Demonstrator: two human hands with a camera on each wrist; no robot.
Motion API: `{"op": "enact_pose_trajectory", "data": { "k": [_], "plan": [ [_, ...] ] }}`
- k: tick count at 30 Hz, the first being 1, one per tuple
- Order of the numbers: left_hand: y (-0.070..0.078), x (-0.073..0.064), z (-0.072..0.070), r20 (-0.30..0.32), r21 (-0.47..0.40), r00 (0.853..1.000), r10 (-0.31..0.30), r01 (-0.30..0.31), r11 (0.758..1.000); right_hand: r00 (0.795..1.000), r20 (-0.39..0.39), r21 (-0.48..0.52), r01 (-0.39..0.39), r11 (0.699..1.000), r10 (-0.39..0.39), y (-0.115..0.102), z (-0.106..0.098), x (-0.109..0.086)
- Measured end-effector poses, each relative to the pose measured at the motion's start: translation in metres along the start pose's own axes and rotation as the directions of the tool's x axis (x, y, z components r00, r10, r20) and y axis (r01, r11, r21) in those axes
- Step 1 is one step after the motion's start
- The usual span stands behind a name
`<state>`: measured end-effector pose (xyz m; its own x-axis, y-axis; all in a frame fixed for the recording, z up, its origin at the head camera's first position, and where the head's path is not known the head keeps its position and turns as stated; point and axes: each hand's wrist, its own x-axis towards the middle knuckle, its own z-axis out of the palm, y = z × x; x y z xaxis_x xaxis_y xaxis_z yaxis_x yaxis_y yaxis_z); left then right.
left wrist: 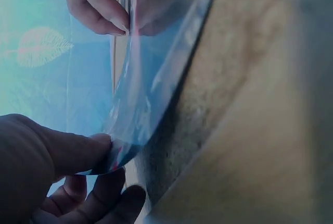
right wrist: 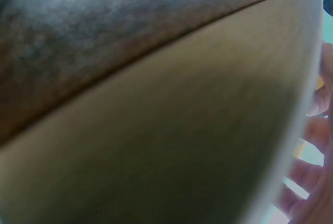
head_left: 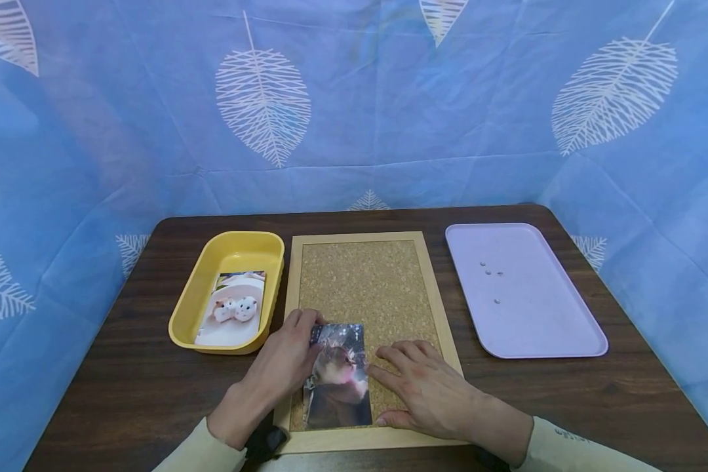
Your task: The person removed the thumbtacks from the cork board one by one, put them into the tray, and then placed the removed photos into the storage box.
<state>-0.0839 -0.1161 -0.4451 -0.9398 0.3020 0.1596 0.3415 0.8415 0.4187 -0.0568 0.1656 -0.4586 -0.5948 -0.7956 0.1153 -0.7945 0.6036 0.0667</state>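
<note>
A glossy photo print (head_left: pixel 337 383) with a small animal and a pink glow lies over the lower left of the cork board (head_left: pixel 366 278). My left hand (head_left: pixel 292 357) pinches its upper left edge; in the left wrist view the thumb (left wrist: pixel 78 153) is on top, fingers below, and that end of the print bends. To the right of the print, my right hand (head_left: pixel 421 387) rests on the board with fingers spread. Whether its fingertips touch the print's edge, I cannot tell. The right wrist view shows mostly the board's wooden frame (right wrist: pixel 171 114), with part of the hand at the right edge.
At the left stands a yellow basin (head_left: pixel 187 314) with another photo print (head_left: pixel 233 311) in it. A lilac tray (head_left: pixel 537 295) on the right holds several tiny metallic pieces (head_left: pixel 488 272). Under everything is a dark wooden table (head_left: pixel 130 380), with a blue leaf-patterned cloth (head_left: pixel 389 118) behind.
</note>
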Motion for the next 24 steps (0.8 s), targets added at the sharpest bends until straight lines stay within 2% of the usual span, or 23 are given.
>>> {"op": "enact_pose_trajectory", "data": {
  "k": [8,13,19,24],
  "plan": [
    [0.001,-0.002,-0.002,0.003,-0.024,1.000,-0.006,0.006,1.000,1.000,-0.002,0.014,0.006,1.000,-0.006,0.000,0.000,0.000],
    [0.003,-0.001,-0.004,0.051,-0.043,0.997,-0.064,0.067,0.997,1.000,0.027,0.034,-0.001,0.999,0.000,0.001,0.000,0.000],
    [0.007,-0.002,-0.009,0.150,-0.121,0.977,-0.154,0.173,0.978,0.999,0.039,0.028,-0.002,1.000,0.001,0.001,-0.001,0.000],
    [0.009,-0.001,-0.013,0.164,-0.121,0.974,-0.158,0.179,0.976,0.999,0.041,0.022,-0.003,1.000,0.003,0.000,-0.001,0.000]
  ]
}}
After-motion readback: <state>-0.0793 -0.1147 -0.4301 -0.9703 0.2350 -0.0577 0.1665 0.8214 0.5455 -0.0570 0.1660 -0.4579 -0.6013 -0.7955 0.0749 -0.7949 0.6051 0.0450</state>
